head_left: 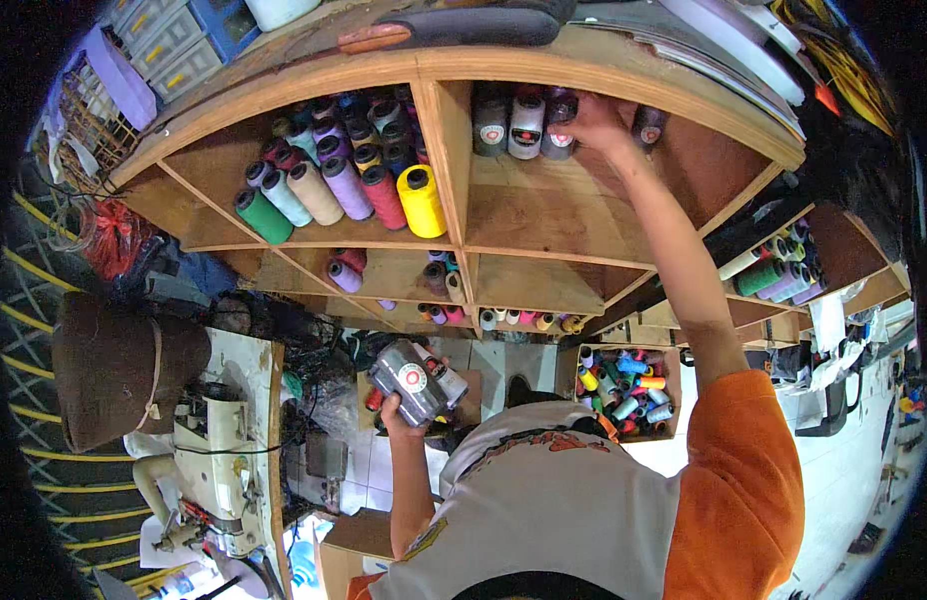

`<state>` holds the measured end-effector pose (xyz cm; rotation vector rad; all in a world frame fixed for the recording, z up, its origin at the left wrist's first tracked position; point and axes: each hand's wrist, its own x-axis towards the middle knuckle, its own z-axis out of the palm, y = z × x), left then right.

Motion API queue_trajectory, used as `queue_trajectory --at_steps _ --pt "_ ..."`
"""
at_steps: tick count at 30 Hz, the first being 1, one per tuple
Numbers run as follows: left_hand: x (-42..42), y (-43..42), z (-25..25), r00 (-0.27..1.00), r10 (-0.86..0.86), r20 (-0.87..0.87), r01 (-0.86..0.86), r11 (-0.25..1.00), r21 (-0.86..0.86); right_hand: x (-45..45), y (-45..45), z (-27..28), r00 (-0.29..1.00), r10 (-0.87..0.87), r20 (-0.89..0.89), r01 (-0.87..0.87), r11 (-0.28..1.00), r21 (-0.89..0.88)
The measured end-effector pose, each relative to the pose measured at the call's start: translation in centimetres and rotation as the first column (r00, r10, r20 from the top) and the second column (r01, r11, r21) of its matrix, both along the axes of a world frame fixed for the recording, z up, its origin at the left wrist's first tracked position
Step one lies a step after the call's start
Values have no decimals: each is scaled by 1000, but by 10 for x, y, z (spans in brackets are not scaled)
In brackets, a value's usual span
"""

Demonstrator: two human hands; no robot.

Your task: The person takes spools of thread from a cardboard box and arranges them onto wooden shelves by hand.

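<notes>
My right hand (592,122) reaches into the upper right compartment of the wooden shelf (544,215), its fingers closed on a dark thread cone (561,125). Left of that cone stand a grey-white cone (526,127) and another dark cone (491,125); one more dark cone (649,125) is to the right of my hand. Lower down, my left hand (404,415) holds dark thread cones (414,378) with round white and red labels. A lighter cone (449,382) lies against them.
Coloured cones (344,187) fill the upper left compartment. Below are an open box of mixed cones (629,390) and a cardboard box (359,540). A sewing machine (219,450) stands on a table at the left. A vertical divider (446,150) separates the upper compartments.
</notes>
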<state>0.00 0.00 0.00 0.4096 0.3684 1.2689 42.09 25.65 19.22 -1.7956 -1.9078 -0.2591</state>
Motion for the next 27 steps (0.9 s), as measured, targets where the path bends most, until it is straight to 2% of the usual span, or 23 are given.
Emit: queue_trajectory --at_steps 2,4,5,6,7,9,10,11,12,13,14,15,16,17,19,20,21,23,26,27 --pt "-5 -7 2 999 -10 -38 5 993 -121 -2 -6 -3 998 10 -61 -11 1000 -12" --pt "-2 -2 -3 999 -26 -29 23 992 -124 13 9 -15 993 -42 -110 23 986 -168" --pt "-4 0 -8 999 -9 -46 3 992 -123 25 21 -30 969 23 -247 -77 974 -211" --pt "2 3 -4 1000 -10 8 11 996 -87 38 34 -47 921 68 -385 -173 954 -244" --pt "2 5 -9 1000 7 11 -6 996 -91 3 -8 -13 971 -90 -219 46 979 -198" --pt "12 11 3 999 47 -8 -47 990 -136 8 -18 -11 926 132 -353 -178 979 -100" --pt "14 13 -1 998 62 16 -57 975 -216 2 -31 -8 965 81 -251 -78 997 24" --pt "14 16 -6 996 85 40 -70 954 -292 3 -46 3 926 37 -375 -116 975 -189" --pt "11 22 -3 999 0 35 8 973 -232 -18 -71 19 924 34 -381 -121 971 -208" --pt "20 26 11 1000 20 -1 -20 977 -213 -43 -98 34 923 31 -384 -124 968 -220" --pt "26 31 19 999 -12 45 20 985 -169 -75 -130 46 854 42 -518 -226 928 -298" --pt "31 34 23 995 -52 89 63 990 -128 -103 -158 51 767 28 -640 -332 873 -359" --pt "36 37 22 999 -19 26 23 991 -133 -117 -173 31 691 171 -702 -533 777 -335" --pt "38 39 20 999 -48 4 49 993 -106 -137 -194 24 736 69 -673 -530 678 -510" --pt "44 47 17 994 -107 -35 105 994 -43 -172 -228 2 676 104 -730 -586 676 -446" --pt "50 49 27 988 -106 -115 107 994 -1 -187 -238 -21 788 234 -570 -465 833 -300" --pt "57 52 30 988 -134 -78 134 991 -6 -194 -244 -39 883 302 -359 -358 928 -100" --pt "62 55 32 979 -205 -16 205 978 -30 -194 -250 -45 830 222 -511 -356 917 -179" --pt "68 52 33 968 -192 -163 183 981 -67 -176 -249 -37 709 107 -697 -389 884 -260" --pt "71 50 33 975 -165 -148 155 985 -76 -165 -250 -34 661 66 -748 -407 869 -282"
